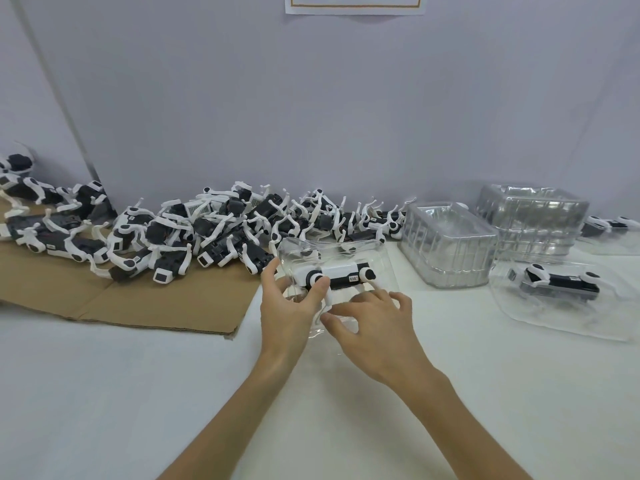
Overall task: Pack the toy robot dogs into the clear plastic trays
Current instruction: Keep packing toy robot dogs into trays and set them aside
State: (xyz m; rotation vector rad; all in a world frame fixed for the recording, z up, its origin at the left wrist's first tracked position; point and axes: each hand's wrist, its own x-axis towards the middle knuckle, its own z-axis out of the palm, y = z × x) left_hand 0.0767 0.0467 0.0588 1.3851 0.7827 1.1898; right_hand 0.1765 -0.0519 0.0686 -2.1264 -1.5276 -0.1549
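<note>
White-and-black plastic toy robot dog (341,273) is lying on its side inside the shallow clear plastic tray (382,252) at the middle of the white table (138,393), directly under both hands. The left hand (287,306) is gripping the tray's left end, its fingers (269,271) curling round the rim while the thumb is pressing on the dog's front leg joint. The right hand (375,323) is lying spread and relaxed, grasping nothing. Its forefinger is reaching to the white rear leg and its thumb is touching the front leg near the tray's near rim (glare on the plastic is blurring the exact contact).

Just to the right, a second packed tray (588,317) is holding one dog lengthwise. At the far right edge, a third packed tray (602,245) is holding another dog, partly cut off. That is making three trays with one dog each.

Between them, two stacks of empty clear trays are standing side by side, the nearer stack (446,251) and the farther stack (530,220) (the nested layers are too many to count).

Behind and to the left, a heap of loose dogs (214,233) is spilling along the pale wall (311,116) and over a flat brown cardboard sheet (138,299), too tangled to count.
</note>
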